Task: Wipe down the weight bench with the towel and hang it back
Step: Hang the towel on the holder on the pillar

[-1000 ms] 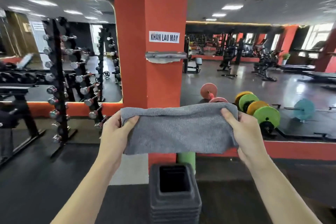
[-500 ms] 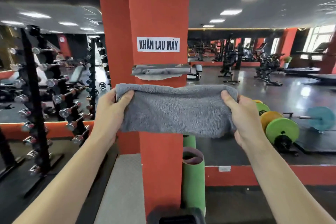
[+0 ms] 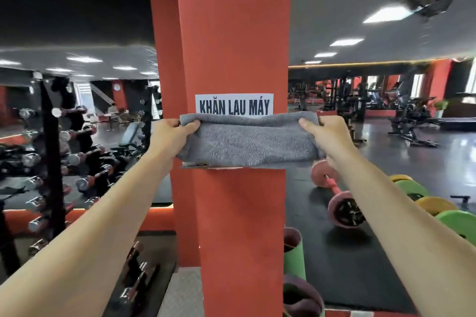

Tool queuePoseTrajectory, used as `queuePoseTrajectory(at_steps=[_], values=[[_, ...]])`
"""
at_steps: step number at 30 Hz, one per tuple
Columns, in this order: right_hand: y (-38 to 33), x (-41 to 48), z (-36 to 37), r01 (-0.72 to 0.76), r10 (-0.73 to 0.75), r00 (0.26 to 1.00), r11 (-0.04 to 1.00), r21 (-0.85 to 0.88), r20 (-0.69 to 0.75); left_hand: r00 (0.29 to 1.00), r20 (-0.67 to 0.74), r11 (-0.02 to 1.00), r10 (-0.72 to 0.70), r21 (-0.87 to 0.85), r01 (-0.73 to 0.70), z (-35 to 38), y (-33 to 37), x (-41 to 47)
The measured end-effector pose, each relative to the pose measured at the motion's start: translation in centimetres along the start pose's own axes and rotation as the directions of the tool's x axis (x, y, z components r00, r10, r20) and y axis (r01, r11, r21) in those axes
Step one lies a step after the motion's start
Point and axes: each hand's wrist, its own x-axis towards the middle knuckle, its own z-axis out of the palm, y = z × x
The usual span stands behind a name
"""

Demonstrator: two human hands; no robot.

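Note:
A folded grey towel (image 3: 249, 143) is stretched flat against the red pillar (image 3: 237, 213), just below a white sign (image 3: 234, 105) reading "KHĂN LAU MÁY". My left hand (image 3: 172, 134) pinches its upper left corner and my right hand (image 3: 325, 134) pinches its upper right corner. The towel covers most of the metal towel rail (image 3: 195, 165) on the pillar; only a bit of the rail shows under the towel's lower left edge. A black weight bench (image 3: 130, 136) is seen at the left in the mirror.
A dumbbell rack (image 3: 51, 152) stands at the left by the mirror. Rolled mats (image 3: 295, 252) lean at the pillar's right foot. A pink barbell (image 3: 334, 188) and coloured plates (image 3: 427, 203) lie on the floor at the right. Machines fill the far right.
Both hands have raised the towel from waist height up to the rail under the sign, and I have come closer to the pillar.

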Motion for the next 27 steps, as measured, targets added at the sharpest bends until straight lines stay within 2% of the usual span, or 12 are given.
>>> queuePoseTrajectory(at_steps=[4,7,12,15,17,19,21,23,25,27], values=[[0.9,3.8,2.2,-0.023,0.023,1.000,0.993,-0.116,-0.004,1.000,0.000,0.999,-0.011,0.049,0.011,1.1,-0.8,4.6],[1.0,6.0,4.2,-0.008,0.013,1.000,0.978,-0.206,0.021,0.997,0.013,0.994,-0.069,0.080,0.068,1.4,-1.9,7.7],[1.7,7.6,6.1,0.070,-0.052,0.997,0.921,-0.383,0.057,0.995,0.007,0.937,-0.102,0.337,0.094,1.5,-3.8,10.1],[2.5,6.8,6.7,0.119,-0.100,0.993,0.825,-0.552,0.065,0.997,0.038,0.862,-0.066,0.505,0.038,1.7,-4.4,9.9],[2.8,6.3,6.8,0.097,-0.063,0.995,0.723,-0.684,0.074,0.997,0.065,0.770,-0.040,0.638,-0.011,1.7,-4.5,9.1],[2.8,5.7,6.8,0.100,-0.053,0.995,0.669,-0.737,0.088,0.996,0.088,0.680,0.033,0.728,-0.087,1.7,-4.6,8.6],[2.2,5.2,6.9,0.208,-0.198,0.975,0.630,-0.748,0.105,0.960,0.097,0.660,0.263,0.708,-0.253,1.8,-4.5,8.2],[1.5,4.5,7.4,0.364,-0.342,0.921,0.596,-0.716,0.184,0.856,0.168,0.626,0.489,0.616,-0.479,2.2,-4.1,7.4],[1.2,3.5,8.1,0.450,-0.322,0.892,0.564,-0.692,0.317,0.804,0.331,0.583,0.494,0.560,-0.589,2.8,-3.7,6.2],[1.5,2.4,8.6,0.480,-0.228,0.875,0.518,-0.708,0.427,0.782,0.488,0.450,0.388,0.641,-0.622,3.5,-4.1,5.3]])
